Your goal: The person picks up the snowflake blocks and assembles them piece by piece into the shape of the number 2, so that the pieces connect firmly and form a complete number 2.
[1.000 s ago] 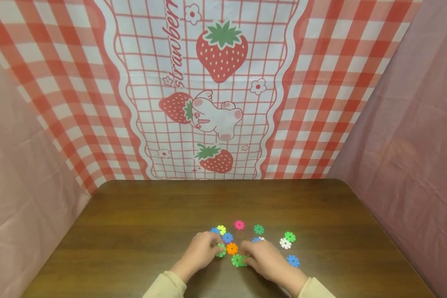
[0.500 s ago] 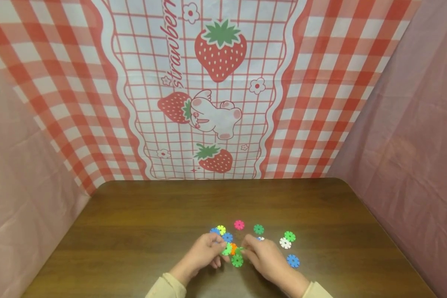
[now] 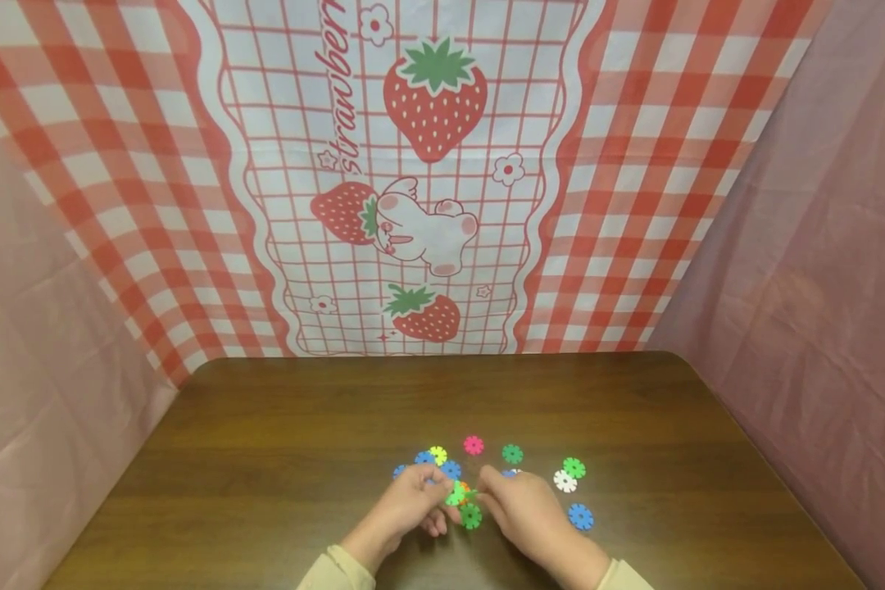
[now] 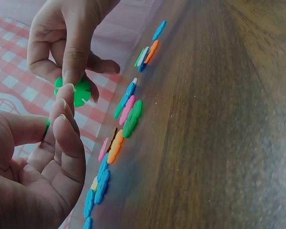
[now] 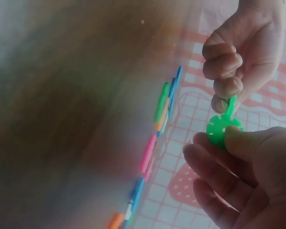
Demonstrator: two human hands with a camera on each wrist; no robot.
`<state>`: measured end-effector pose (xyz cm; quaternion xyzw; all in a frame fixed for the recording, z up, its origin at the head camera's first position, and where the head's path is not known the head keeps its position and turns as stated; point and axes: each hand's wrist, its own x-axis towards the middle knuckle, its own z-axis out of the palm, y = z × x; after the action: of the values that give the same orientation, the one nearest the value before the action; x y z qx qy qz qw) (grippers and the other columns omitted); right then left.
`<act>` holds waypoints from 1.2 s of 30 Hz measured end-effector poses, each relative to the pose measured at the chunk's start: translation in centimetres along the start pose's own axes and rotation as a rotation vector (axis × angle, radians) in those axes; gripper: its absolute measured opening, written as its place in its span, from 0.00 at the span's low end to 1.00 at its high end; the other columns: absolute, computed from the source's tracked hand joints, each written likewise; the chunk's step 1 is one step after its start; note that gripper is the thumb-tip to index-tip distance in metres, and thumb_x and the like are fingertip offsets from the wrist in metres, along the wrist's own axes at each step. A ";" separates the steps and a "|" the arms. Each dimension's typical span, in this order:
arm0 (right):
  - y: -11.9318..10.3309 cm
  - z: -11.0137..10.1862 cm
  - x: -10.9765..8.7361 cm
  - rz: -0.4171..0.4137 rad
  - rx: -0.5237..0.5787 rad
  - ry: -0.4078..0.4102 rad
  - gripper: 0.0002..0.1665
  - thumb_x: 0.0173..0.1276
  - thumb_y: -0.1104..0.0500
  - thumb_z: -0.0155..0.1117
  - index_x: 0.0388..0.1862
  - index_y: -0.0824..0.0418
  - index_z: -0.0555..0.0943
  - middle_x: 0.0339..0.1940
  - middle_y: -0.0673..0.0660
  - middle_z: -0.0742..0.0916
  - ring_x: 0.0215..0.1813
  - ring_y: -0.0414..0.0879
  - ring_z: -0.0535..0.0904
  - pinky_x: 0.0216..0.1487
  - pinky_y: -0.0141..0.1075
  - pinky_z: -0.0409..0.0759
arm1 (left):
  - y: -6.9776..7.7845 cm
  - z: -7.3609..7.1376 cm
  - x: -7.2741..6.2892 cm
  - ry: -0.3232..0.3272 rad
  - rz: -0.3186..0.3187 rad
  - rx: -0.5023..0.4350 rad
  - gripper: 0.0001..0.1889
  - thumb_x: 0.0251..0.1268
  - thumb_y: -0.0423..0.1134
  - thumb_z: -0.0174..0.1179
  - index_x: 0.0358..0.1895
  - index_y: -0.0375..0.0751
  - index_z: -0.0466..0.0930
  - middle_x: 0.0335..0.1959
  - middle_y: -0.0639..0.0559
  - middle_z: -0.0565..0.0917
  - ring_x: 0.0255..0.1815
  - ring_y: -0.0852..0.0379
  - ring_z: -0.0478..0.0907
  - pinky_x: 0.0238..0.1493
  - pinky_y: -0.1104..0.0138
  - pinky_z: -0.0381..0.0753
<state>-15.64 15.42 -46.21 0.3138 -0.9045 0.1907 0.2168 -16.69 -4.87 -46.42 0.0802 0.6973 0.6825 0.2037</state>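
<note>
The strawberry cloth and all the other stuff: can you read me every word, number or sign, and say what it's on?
"strawber", sideways on the red-and-white cloth behind the table; the word's end is cut off by the head view's top edge.
Colourful notched discs: no writing that I can read; any marks would be too small.

Pinched in the left hand, at the lower middle of the head view: a bright green disc, flat, with a notched rim. Pinched in the right hand: a second green disc, likewise notched, turned crosswise to the first, touching or just beside it.
</note>
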 end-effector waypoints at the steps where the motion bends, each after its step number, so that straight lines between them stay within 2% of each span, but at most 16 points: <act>1: 0.0 0.0 0.0 -0.011 -0.016 0.004 0.14 0.57 0.59 0.73 0.29 0.51 0.73 0.15 0.39 0.74 0.19 0.32 0.67 0.21 0.28 0.68 | 0.0 0.0 0.0 0.001 0.001 -0.005 0.08 0.72 0.35 0.53 0.38 0.32 0.73 0.24 0.41 0.85 0.15 0.62 0.74 0.18 0.74 0.75; 9: -0.1 0.2 0.2 -0.077 -0.060 0.030 0.17 0.57 0.58 0.73 0.28 0.52 0.70 0.12 0.37 0.65 0.17 0.30 0.58 0.20 0.26 0.61 | -0.4 -0.1 0.1 0.009 0.016 -0.014 0.07 0.71 0.34 0.53 0.37 0.32 0.73 0.22 0.42 0.84 0.14 0.61 0.74 0.17 0.74 0.76; 16: -0.2 0.2 0.0 -0.074 -0.044 0.034 0.16 0.58 0.58 0.73 0.29 0.51 0.70 0.12 0.38 0.67 0.16 0.29 0.58 0.16 0.23 0.57 | -0.4 -0.1 -0.1 0.004 0.026 -0.014 0.07 0.71 0.34 0.52 0.38 0.32 0.72 0.22 0.43 0.83 0.15 0.61 0.75 0.18 0.73 0.77; 24: -0.2 0.4 -0.1 -0.058 -0.053 0.043 0.17 0.56 0.59 0.73 0.28 0.51 0.70 0.13 0.37 0.66 0.17 0.29 0.58 0.16 0.24 0.59 | 0.1 -0.5 -0.3 0.009 0.031 -0.026 0.07 0.71 0.34 0.53 0.38 0.31 0.72 0.22 0.43 0.83 0.16 0.60 0.76 0.19 0.72 0.79; 30: -0.3 0.5 -0.2 -0.048 -0.033 0.047 0.17 0.58 0.59 0.72 0.28 0.52 0.69 0.13 0.38 0.65 0.17 0.30 0.58 0.16 0.24 0.59 | -0.2 -0.2 -0.1 -0.013 0.039 -0.033 0.07 0.71 0.34 0.53 0.38 0.31 0.72 0.22 0.43 0.83 0.16 0.59 0.77 0.20 0.71 0.79; 36: -0.6 0.6 -0.1 -0.069 -0.027 0.070 0.16 0.58 0.60 0.71 0.29 0.52 0.70 0.13 0.38 0.65 0.17 0.30 0.57 0.16 0.22 0.57 | -0.3 0.2 -0.3 0.013 0.047 -0.053 0.06 0.69 0.32 0.53 0.36 0.31 0.72 0.21 0.42 0.83 0.16 0.59 0.77 0.19 0.72 0.79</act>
<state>-15.36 14.70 -46.60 0.3351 -0.8875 0.1816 0.2589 -16.31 -4.82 -46.64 0.0869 0.6783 0.7058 0.1852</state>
